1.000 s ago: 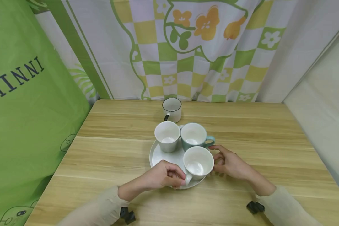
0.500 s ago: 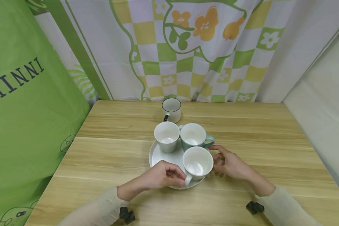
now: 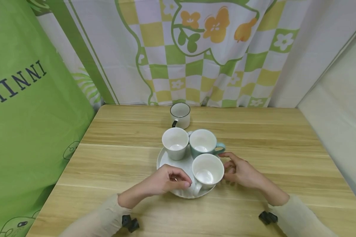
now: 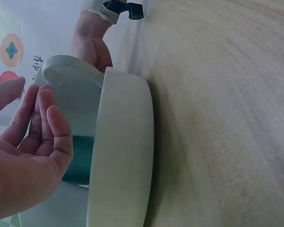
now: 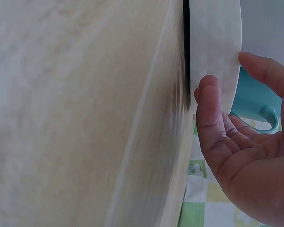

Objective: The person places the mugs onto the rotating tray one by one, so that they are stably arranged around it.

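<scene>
Three cups stand on a round white plate (image 3: 163,162): a white cup (image 3: 208,172) at the front right, a teal mug (image 3: 198,150) behind it and another white cup (image 3: 175,153) at the back left. Over the plate's front left, my left hand (image 3: 169,181) has its fingers loosely bent, holding nothing, just left of the front cup's handle (image 3: 197,188). My right hand (image 3: 244,171) is at the right side; in the right wrist view its thumb (image 5: 265,71) touches the plate's rim and a finger lies along the plate's outer wall (image 5: 217,38).
Behind the plate, near the table's back edge, stands a white mug (image 3: 184,121) with a black rim and handle. A checked curtain (image 3: 195,65) hangs at the back. Green cloth (image 3: 32,131) borders the wooden table (image 3: 270,138) on the left, pale cloth (image 3: 341,131) on the right.
My left hand has let go of the front white cup's handle and drawn back slightly to the left. The right hand, the plate and the cups have stayed in place.
</scene>
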`<state>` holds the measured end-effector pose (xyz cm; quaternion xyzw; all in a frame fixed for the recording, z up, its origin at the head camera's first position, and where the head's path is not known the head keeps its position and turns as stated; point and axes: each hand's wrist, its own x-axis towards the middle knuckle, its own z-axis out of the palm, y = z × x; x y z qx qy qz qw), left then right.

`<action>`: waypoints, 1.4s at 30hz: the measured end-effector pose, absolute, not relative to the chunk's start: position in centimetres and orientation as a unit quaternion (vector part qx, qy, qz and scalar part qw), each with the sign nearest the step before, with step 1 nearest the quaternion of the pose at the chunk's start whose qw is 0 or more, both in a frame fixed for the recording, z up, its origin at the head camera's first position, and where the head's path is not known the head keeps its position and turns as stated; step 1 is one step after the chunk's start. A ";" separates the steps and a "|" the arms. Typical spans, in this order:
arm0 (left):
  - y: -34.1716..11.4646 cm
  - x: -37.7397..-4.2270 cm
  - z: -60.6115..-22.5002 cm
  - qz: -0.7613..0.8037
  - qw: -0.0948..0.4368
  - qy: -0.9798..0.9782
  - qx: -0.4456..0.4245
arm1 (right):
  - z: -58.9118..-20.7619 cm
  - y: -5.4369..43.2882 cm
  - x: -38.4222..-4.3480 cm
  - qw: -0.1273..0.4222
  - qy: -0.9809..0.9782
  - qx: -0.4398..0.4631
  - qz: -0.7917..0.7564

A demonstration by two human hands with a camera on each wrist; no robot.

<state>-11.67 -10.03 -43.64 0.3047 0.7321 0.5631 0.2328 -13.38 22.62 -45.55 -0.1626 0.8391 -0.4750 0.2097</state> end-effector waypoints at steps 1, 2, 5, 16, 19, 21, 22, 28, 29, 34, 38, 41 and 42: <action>-10.1 -11.7 -43.5 0.563 0.230 0.733 0.304 | -45.6 22.6 -13.4 0.209 0.840 -0.163 -0.474; -10.2 -11.8 -43.3 0.562 0.228 0.735 0.303 | -45.6 22.6 -13.4 0.209 0.840 -0.164 -0.474; -10.3 -12.0 -42.8 0.558 0.220 0.741 0.301 | -45.7 22.6 -13.4 0.207 0.839 -0.166 -0.474; -10.7 -13.4 -40.9 0.556 0.210 0.746 0.300 | -45.5 22.7 -13.3 0.209 0.834 -0.173 -0.480; -10.8 -13.8 -40.5 0.555 0.203 0.752 0.292 | -45.7 22.7 -13.4 0.208 0.835 -0.176 -0.479; -10.9 -14.1 -40.1 0.554 0.199 0.757 0.284 | -45.8 22.7 -13.4 0.208 0.836 -0.176 -0.477; -11.0 -14.2 -39.9 0.555 0.198 0.758 0.280 | -45.8 22.7 -13.4 0.207 0.838 -0.175 -0.474; -11.2 -15.2 -39.1 0.556 0.194 0.767 0.254 | -45.7 22.7 -13.3 0.206 0.842 -0.170 -0.469; -11.3 -15.3 -39.0 0.557 0.194 0.768 0.249 | -45.7 22.7 -13.3 0.205 0.841 -0.171 -0.470; -11.5 -16.1 -38.9 0.559 0.197 0.772 0.230 | -45.4 22.6 -13.3 0.203 0.842 -0.169 -0.470; -11.8 -16.7 -38.8 0.559 0.194 0.776 0.219 | -45.4 22.6 -13.3 0.202 0.844 -0.166 -0.469; -12.0 -17.1 -38.6 0.560 0.185 0.778 0.215 | -45.3 22.6 -13.3 0.200 0.844 -0.165 -0.469; -12.1 -17.3 -38.6 0.560 0.184 0.779 0.214 | -45.3 22.5 -13.2 0.200 0.845 -0.164 -0.469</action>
